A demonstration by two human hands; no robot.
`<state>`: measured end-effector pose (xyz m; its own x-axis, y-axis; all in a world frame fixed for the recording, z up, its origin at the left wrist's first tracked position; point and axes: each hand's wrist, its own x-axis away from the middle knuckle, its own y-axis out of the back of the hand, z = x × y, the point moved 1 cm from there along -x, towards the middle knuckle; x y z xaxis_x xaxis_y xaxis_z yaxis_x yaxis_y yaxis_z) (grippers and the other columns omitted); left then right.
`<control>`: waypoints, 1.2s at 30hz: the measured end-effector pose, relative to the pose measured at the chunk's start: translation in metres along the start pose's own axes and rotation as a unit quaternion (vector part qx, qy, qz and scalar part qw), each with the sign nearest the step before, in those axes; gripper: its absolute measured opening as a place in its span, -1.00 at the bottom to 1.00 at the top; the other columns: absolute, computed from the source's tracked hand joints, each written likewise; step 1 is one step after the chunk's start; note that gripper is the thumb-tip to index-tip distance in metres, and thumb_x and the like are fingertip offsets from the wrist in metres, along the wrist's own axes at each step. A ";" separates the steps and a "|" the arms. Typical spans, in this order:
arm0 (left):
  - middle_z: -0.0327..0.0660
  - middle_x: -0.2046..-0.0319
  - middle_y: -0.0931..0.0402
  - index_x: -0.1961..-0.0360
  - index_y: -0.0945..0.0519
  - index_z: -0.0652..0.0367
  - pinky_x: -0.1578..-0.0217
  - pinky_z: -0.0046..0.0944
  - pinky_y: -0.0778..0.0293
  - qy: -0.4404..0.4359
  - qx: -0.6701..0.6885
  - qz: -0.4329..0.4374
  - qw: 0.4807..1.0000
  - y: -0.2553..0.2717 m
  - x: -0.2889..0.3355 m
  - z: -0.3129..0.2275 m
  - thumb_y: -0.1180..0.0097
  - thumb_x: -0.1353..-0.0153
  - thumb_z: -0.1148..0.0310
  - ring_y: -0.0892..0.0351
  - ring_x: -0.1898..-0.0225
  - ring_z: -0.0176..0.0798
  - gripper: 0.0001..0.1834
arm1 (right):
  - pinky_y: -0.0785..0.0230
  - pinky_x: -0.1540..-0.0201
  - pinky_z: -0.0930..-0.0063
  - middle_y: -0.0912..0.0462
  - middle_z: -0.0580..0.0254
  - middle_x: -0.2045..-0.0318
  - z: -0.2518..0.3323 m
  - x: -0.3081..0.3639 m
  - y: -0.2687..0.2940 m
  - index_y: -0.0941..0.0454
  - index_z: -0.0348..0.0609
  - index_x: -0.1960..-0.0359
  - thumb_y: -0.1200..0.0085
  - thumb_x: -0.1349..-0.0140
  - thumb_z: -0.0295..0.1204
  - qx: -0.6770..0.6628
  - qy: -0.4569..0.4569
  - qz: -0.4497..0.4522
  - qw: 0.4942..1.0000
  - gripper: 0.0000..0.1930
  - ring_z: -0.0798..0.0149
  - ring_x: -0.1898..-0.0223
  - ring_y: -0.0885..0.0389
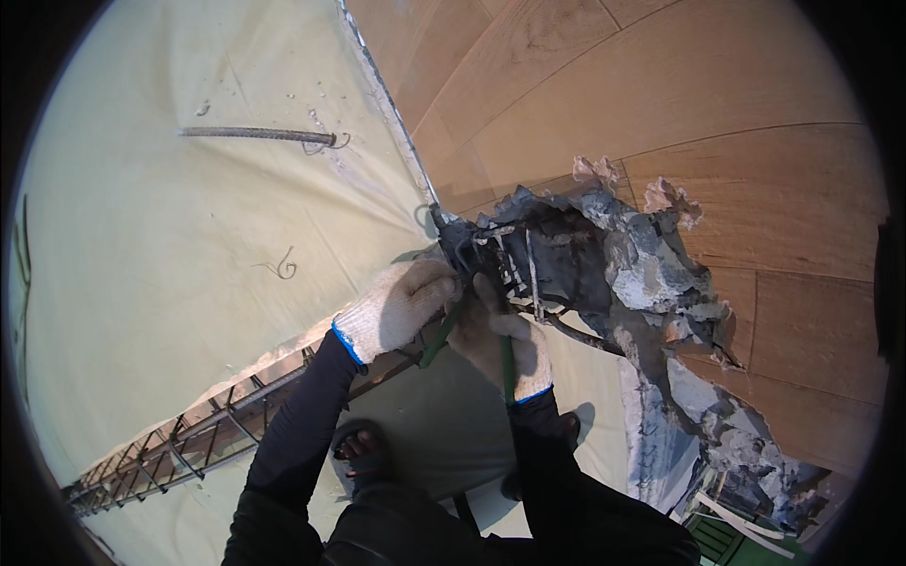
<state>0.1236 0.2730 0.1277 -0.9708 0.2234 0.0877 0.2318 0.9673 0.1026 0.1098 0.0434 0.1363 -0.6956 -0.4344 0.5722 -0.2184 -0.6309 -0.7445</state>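
A pair of green-handled pliers (509, 370) is in my right hand (521, 351), which wears a white knit glove with a blue cuff. Its two handles stand apart, and its jaws are hidden among dark bars. My left hand (401, 300), gloved the same way, is closed beside the pliers, close to the end of the steel bar cage. Whatever its curled fingers hold does not show. Just beyond both hands, thin steel bars (533, 269) stick out of a broken concrete opening (566, 236).
Rough concrete (661, 274) with torn edges borders wood-look boards (736, 94) at the right. A pale sheet (189, 245) spreads at the left, bearing a short ribbed bar (255, 134) and a wire loop (283, 269). A rebar cage (189, 443) runs toward the lower left.
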 end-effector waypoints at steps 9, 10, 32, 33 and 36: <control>0.11 0.12 -0.75 0.02 -0.79 0.13 -0.01 0.11 -0.67 -0.069 -0.145 0.109 0.981 0.013 -0.006 -0.019 -0.20 -0.48 0.28 -0.76 0.05 0.27 -0.77 | -0.37 -0.50 -0.25 -0.53 -0.02 -0.36 0.004 0.005 -0.013 -0.41 -0.17 -0.47 -0.09 -0.25 -0.45 0.116 -0.015 0.028 0.993 -0.32 -0.16 -0.39 -0.54; 0.11 0.12 -0.75 0.02 -0.79 0.13 -0.01 0.12 -0.67 -0.061 -0.151 0.112 0.980 0.011 -0.006 -0.021 -0.21 -0.47 0.28 -0.76 0.05 0.27 -0.77 | -0.39 -0.48 -0.24 -0.54 -0.02 -0.34 0.005 0.003 -0.012 -0.41 -0.18 -0.47 -0.07 -0.26 -0.44 0.117 -0.018 0.031 0.992 -0.33 -0.15 -0.38 -0.55; 0.10 0.17 -0.75 -0.03 -0.79 0.10 0.04 0.13 -0.66 -0.104 -0.195 0.136 0.966 0.021 -0.011 -0.019 -0.22 -0.48 0.26 -0.75 0.11 0.28 -0.75 | -0.78 -0.10 -0.10 -0.66 0.00 -0.04 0.016 -0.007 -0.047 -0.52 -0.28 -0.26 0.01 -0.36 -0.57 0.276 0.016 -0.177 0.945 -0.58 -0.01 0.00 -0.80; 0.10 0.17 -0.75 -0.01 -0.79 0.09 0.05 0.13 -0.66 -0.083 -0.198 0.148 0.966 0.021 -0.011 -0.024 -0.21 -0.48 0.25 -0.75 0.11 0.28 -0.76 | -0.72 -0.18 -0.19 -0.66 -0.04 -0.06 0.019 -0.009 -0.044 -0.52 -0.28 -0.24 0.01 -0.37 -0.54 0.275 0.006 -0.179 0.945 -0.59 -0.05 -0.04 -0.78; 0.06 0.18 -0.77 0.04 -0.78 0.04 0.07 0.15 -0.68 -0.124 -0.216 0.113 0.962 0.014 -0.017 -0.019 -0.18 -0.48 0.23 -0.76 0.12 0.26 -0.78 | -0.59 -0.33 -0.36 -0.67 -0.14 -0.07 0.028 -0.014 -0.036 -0.53 -0.29 -0.21 0.00 -0.40 -0.48 0.271 -0.025 -0.179 0.945 -0.63 -0.15 -0.11 -0.76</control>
<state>0.1447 0.2799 0.1468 -0.8655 0.4949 -0.0772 0.3903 0.7631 0.5152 0.1461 0.0543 0.1647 -0.6075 -0.1524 0.7795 -0.0404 -0.9742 -0.2220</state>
